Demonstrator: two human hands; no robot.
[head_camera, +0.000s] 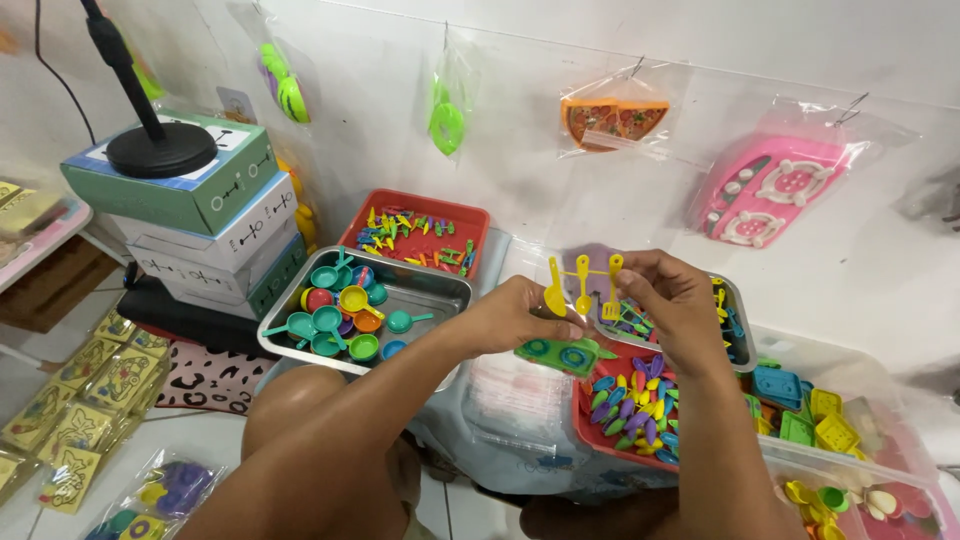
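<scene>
Both hands grip one yellow toy utensil set (583, 285): left hand (515, 315) pinching its lower edge, right hand (670, 300) its top, above a red tray (600, 440).

2 hands (600, 300) raised, fingers pinched (close together)

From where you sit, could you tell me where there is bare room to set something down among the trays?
Little room. The steel tray of toy pans has a bare right end. The plastic-wrapped bundle between that tray and the red tray of spoons is bare on top. Both hands, left hand and right hand, holding a yellow utensil set, crowd the middle.
</scene>
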